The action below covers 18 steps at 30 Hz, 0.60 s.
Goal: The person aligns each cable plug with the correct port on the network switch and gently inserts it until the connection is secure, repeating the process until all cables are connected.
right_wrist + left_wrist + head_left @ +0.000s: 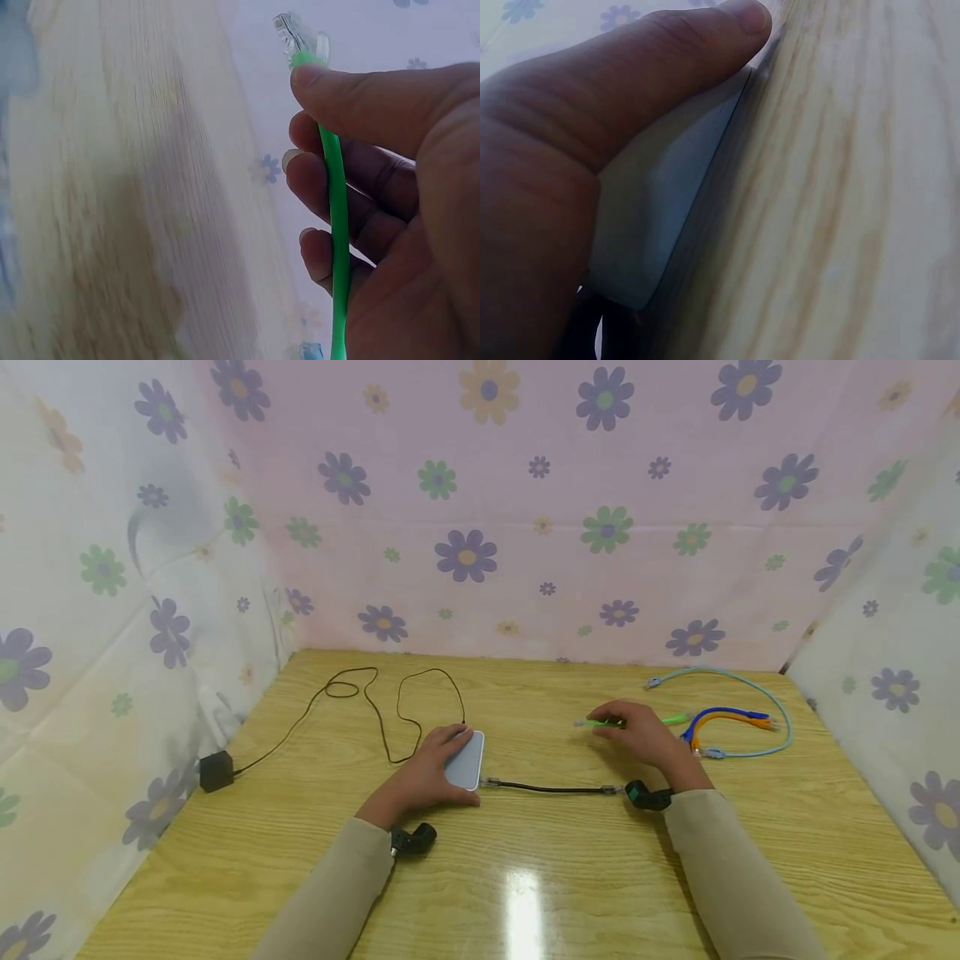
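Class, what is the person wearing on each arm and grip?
The left sleeve and right sleeve are plain beige and reach the wrists. The left camera and right camera, worn there, are small and black; the right one has a greenish patch. The left grip and right grip are gloveless.

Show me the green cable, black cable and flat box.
green cable point(339, 210): right wrist view, middle of its cord
black cable point(551, 790): head view, middle of its cord
flat box point(467, 761): head view, top face

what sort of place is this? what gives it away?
Likely a makeshift, curtained-off tabletop booth. Floral fabric hangs behind and on both sides of a wood-grain table. Also in view: a small white-edged box and a green network cable.
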Each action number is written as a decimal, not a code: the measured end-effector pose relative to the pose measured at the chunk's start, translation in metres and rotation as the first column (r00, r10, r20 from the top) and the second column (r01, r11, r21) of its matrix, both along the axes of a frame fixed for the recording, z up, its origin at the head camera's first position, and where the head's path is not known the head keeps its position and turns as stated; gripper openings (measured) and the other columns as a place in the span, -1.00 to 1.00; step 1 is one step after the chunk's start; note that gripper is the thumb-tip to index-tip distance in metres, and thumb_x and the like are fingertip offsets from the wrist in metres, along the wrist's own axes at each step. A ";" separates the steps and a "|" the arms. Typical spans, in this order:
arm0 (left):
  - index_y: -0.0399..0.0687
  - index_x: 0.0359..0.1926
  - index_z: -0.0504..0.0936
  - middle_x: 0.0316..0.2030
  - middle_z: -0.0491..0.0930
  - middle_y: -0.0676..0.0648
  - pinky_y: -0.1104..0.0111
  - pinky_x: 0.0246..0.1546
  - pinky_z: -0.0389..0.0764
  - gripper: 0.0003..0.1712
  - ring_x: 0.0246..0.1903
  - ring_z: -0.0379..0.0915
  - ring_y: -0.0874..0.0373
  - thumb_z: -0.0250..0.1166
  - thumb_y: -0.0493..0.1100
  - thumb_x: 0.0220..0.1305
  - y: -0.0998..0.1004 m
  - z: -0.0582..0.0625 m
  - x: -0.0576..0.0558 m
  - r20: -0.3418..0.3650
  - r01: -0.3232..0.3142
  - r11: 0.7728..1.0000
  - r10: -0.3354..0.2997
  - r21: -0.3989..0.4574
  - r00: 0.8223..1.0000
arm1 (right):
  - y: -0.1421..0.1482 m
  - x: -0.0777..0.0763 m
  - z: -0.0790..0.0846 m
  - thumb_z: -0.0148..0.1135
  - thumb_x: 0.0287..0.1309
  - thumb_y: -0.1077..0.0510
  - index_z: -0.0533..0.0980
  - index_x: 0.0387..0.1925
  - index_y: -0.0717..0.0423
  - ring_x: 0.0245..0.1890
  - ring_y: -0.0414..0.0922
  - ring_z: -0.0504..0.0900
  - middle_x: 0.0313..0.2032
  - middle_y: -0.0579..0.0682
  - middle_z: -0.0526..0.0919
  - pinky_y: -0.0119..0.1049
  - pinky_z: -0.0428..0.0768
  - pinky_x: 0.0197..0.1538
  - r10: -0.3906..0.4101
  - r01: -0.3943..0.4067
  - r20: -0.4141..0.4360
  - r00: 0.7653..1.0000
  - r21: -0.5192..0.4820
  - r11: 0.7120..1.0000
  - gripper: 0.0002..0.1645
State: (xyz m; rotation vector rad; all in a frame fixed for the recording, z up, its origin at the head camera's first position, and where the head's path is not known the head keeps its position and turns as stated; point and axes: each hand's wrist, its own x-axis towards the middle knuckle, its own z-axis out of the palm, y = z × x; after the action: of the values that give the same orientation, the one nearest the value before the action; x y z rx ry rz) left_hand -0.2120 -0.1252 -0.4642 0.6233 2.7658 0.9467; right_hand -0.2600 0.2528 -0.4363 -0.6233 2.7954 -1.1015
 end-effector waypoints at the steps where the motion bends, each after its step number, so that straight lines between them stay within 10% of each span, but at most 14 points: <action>1: 0.22 0.51 0.08 0.50 -0.02 0.10 0.13 0.04 0.44 0.28 0.38 0.04 0.01 0.53 0.34 -0.21 0.000 0.000 0.000 0.003 -0.001 1.000 0.001 -0.002 1.000 | -0.001 0.001 0.000 0.21 0.30 0.08 0.59 0.05 0.01 0.01 0.04 0.58 0.10 0.09 0.59 -0.01 0.54 0.01 0.000 0.000 -0.002 1.000 0.003 1.000 -0.68; 18: 0.18 0.51 0.09 0.50 0.00 0.07 0.11 0.07 0.43 0.29 0.39 0.02 0.00 0.53 0.35 -0.21 0.001 -0.004 0.003 -0.035 0.002 1.000 -0.002 -0.013 0.999 | -0.020 0.009 -0.005 0.18 0.32 0.10 0.61 0.02 0.01 -0.07 -0.05 0.61 -0.03 0.02 0.67 -0.10 0.55 -0.04 0.089 -0.088 -0.063 0.994 0.028 0.996 -0.71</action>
State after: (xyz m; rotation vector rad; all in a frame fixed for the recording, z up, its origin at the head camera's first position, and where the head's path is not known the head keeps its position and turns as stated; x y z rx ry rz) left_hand -0.2092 -0.1247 -0.4685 0.6465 2.7989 0.9251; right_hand -0.2512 0.2327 -0.4411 -0.7852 2.7991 -1.0464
